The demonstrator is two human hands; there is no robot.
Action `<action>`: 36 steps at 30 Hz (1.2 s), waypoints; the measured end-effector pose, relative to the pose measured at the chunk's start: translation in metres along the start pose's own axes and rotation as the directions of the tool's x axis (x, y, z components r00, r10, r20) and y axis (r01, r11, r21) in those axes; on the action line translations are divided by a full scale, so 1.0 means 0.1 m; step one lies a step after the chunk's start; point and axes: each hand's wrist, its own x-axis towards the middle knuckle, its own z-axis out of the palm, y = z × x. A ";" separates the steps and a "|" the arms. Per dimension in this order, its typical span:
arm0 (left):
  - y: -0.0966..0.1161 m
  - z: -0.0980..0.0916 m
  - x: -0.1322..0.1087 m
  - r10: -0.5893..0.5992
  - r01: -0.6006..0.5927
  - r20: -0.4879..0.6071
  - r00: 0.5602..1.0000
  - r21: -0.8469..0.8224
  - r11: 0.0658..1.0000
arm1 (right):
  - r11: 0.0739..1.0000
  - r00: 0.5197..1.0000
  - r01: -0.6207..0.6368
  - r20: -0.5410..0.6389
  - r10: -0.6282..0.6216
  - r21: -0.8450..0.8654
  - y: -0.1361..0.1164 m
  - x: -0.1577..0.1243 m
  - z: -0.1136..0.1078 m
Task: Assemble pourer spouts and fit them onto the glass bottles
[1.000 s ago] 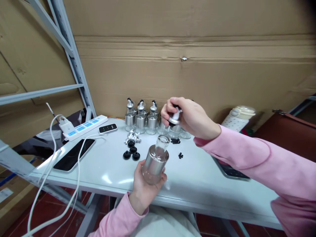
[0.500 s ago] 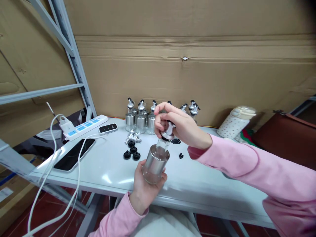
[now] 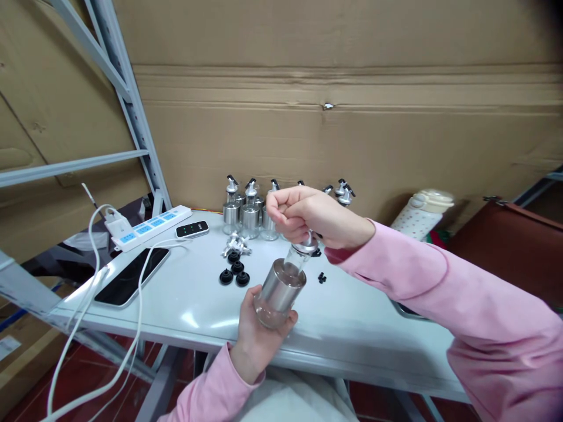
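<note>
Left hand (image 3: 258,335): fingers clenched round the lower body of a steel-sleeved glass bottle (image 3: 280,291). The bottle is held tilted, neck leaning up and to the right, above the near edge of the white table (image 3: 352,328).

Right hand (image 3: 310,215): fingers closed from above on a silver pourer cap (image 3: 307,247), which sits on the bottle neck. The hand covers most of the cap, so it cannot be told whether it is fully seated.

On the table beyond the bottle:
- Black stoppers (image 3: 237,267) lie in a cluster.
- A small heap of metal spouts (image 3: 236,242) lies just behind them.
- One loose black part (image 3: 322,277) lies to the right.
- A row of capped bottles (image 3: 250,210) stands at the back edge, against the cardboard wall (image 3: 352,135).

Left side: phone (image 3: 132,275) lying flat with a white cable across it, power strip (image 3: 152,225), black remote (image 3: 192,228)

Right rear: spotted flask (image 3: 421,215)
</note>
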 end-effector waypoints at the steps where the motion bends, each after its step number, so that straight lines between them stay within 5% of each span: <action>1: 0.00 0.01 0.00 -0.002 0.002 -0.006 1.000 -0.006 1.000 | 1.000 1.000 -0.008 0.014 0.008 0.009 0.01 0.01 0.00; 6: 0.00 0.05 -0.03 -0.013 0.011 -0.054 0.998 -0.037 0.999 | 0.991 0.993 0.082 0.073 -0.090 0.110 0.09 0.06 -0.04; 10: 0.00 0.03 -0.04 -0.040 0.041 0.006 0.999 -0.045 0.998 | 0.975 0.986 0.093 0.116 -0.118 0.204 0.15 0.11 -0.04; 27: 0.01 0.00 -0.02 -0.041 0.043 0.042 0.998 -0.026 0.999 | 0.948 0.967 0.238 0.036 -0.251 0.210 0.30 0.10 0.05; 30: 0.01 0.02 -0.01 -0.028 0.028 0.006 1.000 -0.025 0.999 | 0.926 0.933 0.361 -0.042 -0.358 0.114 0.35 0.03 0.07; 33: 0.01 0.03 0.00 -0.022 0.023 0.017 1.000 -0.047 0.999 | 0.871 0.869 0.464 -0.110 -0.483 -0.160 0.38 0.00 0.04; 36: 0.01 0.02 0.01 0.000 0.003 0.048 0.999 -0.058 0.998 | 0.760 0.877 0.399 -0.031 -0.480 -0.513 0.35 -0.05 -0.07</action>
